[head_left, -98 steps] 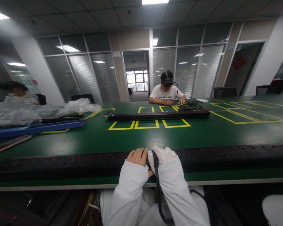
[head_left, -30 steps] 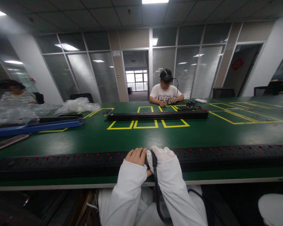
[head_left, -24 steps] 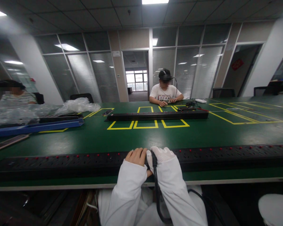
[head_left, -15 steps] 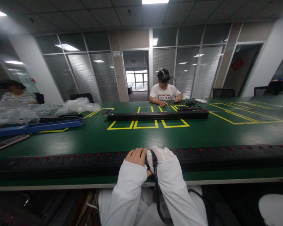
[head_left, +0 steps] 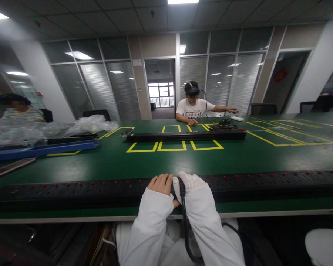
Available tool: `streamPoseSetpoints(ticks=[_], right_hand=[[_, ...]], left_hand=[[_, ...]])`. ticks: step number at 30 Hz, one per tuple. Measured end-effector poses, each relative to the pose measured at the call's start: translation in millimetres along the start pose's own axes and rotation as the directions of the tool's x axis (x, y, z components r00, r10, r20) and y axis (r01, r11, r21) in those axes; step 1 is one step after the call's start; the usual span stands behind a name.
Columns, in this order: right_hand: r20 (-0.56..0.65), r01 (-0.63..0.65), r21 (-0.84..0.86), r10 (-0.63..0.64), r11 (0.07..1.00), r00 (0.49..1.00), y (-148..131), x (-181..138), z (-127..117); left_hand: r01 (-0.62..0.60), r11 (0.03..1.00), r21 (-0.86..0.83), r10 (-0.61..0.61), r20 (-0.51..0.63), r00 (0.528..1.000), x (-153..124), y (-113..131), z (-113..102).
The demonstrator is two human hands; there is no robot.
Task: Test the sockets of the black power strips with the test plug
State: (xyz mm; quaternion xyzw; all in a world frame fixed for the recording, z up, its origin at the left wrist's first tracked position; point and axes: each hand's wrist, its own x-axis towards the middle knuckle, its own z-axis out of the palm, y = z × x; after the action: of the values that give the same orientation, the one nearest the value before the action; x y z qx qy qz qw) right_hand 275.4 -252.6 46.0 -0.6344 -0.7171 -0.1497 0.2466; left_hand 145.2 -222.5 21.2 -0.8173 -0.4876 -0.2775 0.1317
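A long black power strip [head_left: 72,189] with red switches lies along the near edge of the green table [head_left: 155,162]. My bare left hand [head_left: 161,183] rests on it at the centre, fingers curled over its top. Pressed against it, my white-gloved right hand [head_left: 190,182] is closed on the strip where a black cable [head_left: 184,221] comes out between the two hands. The cable drops toward my lap and loops right. Both arms are in white sleeves. Whatever plug lies under the glove is hidden.
A second black power strip [head_left: 185,136] lies mid-table over yellow tape boxes [head_left: 172,147]. A blue long box [head_left: 44,149] and crumpled plastic wrap [head_left: 91,123] sit at the left. One person [head_left: 195,107] sits across the table, another person [head_left: 19,111] at far left.
My hands and the cable have stayed where they were. The person across the table has stretched one arm out to the right, toward a white object.
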Motion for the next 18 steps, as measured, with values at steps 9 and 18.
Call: streamPoseSetpoints(ticks=[9, 18], right_hand=[[0.024, -0.011, 0.001, 0.011, 1.000, 1.000, -1.0, 0.3, -1.8], [0.024, -0.015, 0.006, 0.015, 1.000, 1.000, -0.8, -0.2, -4.8]], left_hand=[[0.002, 1.000, 0.005, -0.002, 0.007, 1.000, 0.2, 0.1, -0.5], [0.006, 1.000, 0.004, -0.006, 0.019, 1.000, -0.1, 0.0, -0.7]])
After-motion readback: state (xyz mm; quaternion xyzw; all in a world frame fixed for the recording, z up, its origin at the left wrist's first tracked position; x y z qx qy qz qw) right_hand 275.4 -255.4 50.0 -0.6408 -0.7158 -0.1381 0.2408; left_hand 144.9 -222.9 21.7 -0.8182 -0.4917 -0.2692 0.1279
